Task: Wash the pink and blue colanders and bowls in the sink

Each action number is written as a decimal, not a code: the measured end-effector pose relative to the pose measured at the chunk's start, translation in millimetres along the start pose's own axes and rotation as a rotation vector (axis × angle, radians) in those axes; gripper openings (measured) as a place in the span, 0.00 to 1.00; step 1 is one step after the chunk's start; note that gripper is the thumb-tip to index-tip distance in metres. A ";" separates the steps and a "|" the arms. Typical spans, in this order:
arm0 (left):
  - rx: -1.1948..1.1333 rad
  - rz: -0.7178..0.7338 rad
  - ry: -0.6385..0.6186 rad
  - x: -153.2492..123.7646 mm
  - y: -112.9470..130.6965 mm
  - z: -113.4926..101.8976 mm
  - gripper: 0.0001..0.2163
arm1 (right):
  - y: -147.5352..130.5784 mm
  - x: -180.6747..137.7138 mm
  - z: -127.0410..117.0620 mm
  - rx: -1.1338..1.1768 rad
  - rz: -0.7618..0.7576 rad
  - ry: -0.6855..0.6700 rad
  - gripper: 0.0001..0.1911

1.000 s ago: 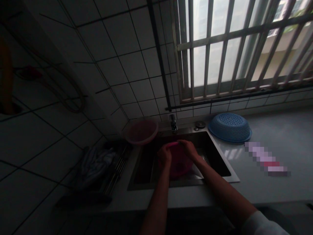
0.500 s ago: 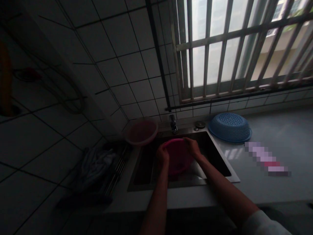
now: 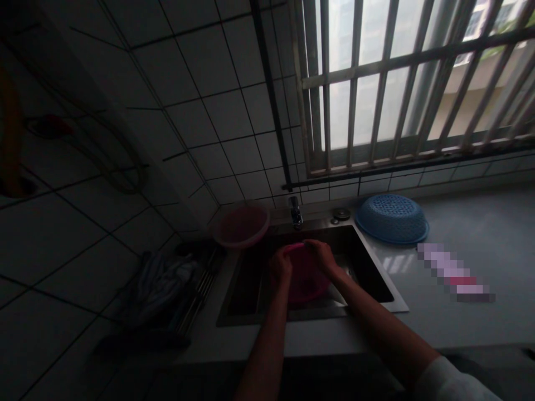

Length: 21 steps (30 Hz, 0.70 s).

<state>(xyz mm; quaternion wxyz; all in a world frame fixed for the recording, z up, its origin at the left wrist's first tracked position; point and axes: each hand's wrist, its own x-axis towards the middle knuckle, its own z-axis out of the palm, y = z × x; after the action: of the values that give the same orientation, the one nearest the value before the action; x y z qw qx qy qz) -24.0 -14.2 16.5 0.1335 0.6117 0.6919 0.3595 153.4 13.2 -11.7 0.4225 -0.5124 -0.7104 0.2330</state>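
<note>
A deep pink basin [image 3: 307, 278] is inside the steel sink [image 3: 371, 267], tilted with its inside facing me. My left hand [image 3: 281, 264] is closed on the basin's left rim. On the far rim, toward the right, my right hand [image 3: 321, 255] grips as well, its fingertips curled over the edge. Dim light hides the detail of the fingers and of the basin's bottom. Just behind the basin stands the chrome faucet [image 3: 295, 211]; no water can be made out coming from it.
A pale pink bowl [image 3: 244, 225] rests at the sink's back left corner. Right of the sink, a blue basket [image 3: 393, 218] lies upside down on the white counter [image 3: 480, 223], near a blurred-out item [image 3: 453, 270]. A drain cover [image 3: 341, 214] sits behind the sink, and striped cloth [image 3: 167, 278] lies at left.
Both hands have lowered slightly with the basin's far rim. My right hand has shifted left along the rim, closer to my left hand.
</note>
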 end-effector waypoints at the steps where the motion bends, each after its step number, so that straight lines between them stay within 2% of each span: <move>1: -0.003 0.036 -0.026 -1.0 1.1 0.2 0.18 | -2.6 0.1 2.6 -0.007 -0.047 -0.037 0.24; 4: -0.009 0.086 0.017 -3.7 3.4 -0.2 0.18 | -2.9 1.7 2.3 -0.002 -0.094 -0.067 0.24; 8: -0.012 -0.036 0.121 -3.2 3.3 -2.0 0.20 | 6.7 3.0 -8.4 0.018 0.052 0.042 0.22; 10: -0.006 -0.053 0.088 -2.7 4.5 -2.3 0.20 | 3.9 1.9 -6.7 0.001 0.050 0.033 0.22; 13: 0.004 0.029 -0.020 -3.3 7.8 -1.5 0.19 | -7.2 0.7 1.0 -0.049 -0.068 -0.052 0.24; 15: -0.012 0.074 -0.032 -3.4 8.3 -0.7 0.20 | -10.2 1.3 0.5 -0.057 -0.108 -0.092 0.24; 19: -0.053 -0.003 0.068 -1.3 4.0 0.3 0.20 | -2.4 2.5 -12.6 -0.030 0.030 0.002 0.21; 21: -0.048 -0.041 0.068 -0.6 3.5 0.3 0.19 | -2.5 1.2 -12.9 -0.029 0.053 0.036 0.22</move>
<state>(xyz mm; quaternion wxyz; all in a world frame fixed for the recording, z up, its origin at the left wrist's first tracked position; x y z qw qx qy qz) -21.0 -14.7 18.5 0.1317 0.5815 0.6995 0.3939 162.8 12.1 -2.4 0.4213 -0.5414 -0.6921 0.2245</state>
